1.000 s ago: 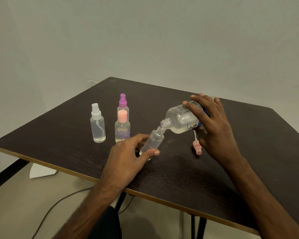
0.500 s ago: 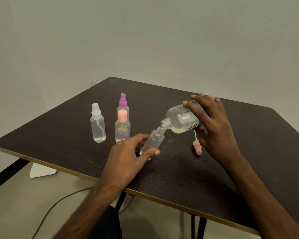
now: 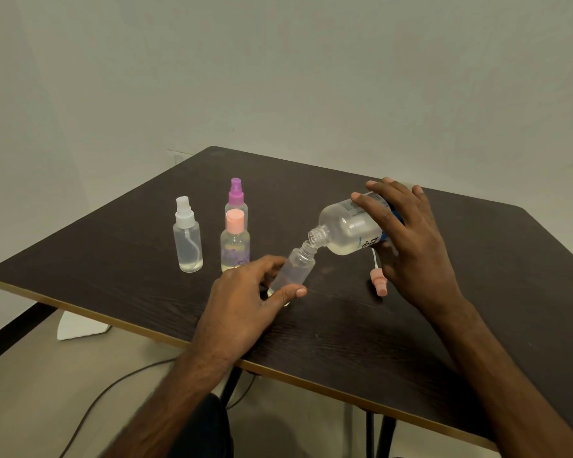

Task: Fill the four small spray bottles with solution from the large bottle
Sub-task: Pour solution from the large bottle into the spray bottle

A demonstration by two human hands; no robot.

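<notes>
Right hand (image 3: 411, 249) grips tilted large clear plastic bottle (image 3: 348, 231), mouth at uncapped small clear spray bottle (image 3: 295, 271), pinched by left hand (image 3: 245, 302).

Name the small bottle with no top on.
The tilted bottle in the left hand, under the large bottle; the white-top, purple-top and pink-top ones stand capped.

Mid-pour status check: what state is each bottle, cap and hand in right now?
Large bottle: uncapped, tipped, mouth at open bottle's neck.
Open bottle: capless, tilted, little liquid inside.
White bottle: capped, upright, nearly empty.
Pink bottle: capped, upright, low level.
Purple bottle: capped, upright, level hidden.
Spray head: off, lying on table.
Left hand: grips open bottle.
Right hand: grips large bottle.
</notes>
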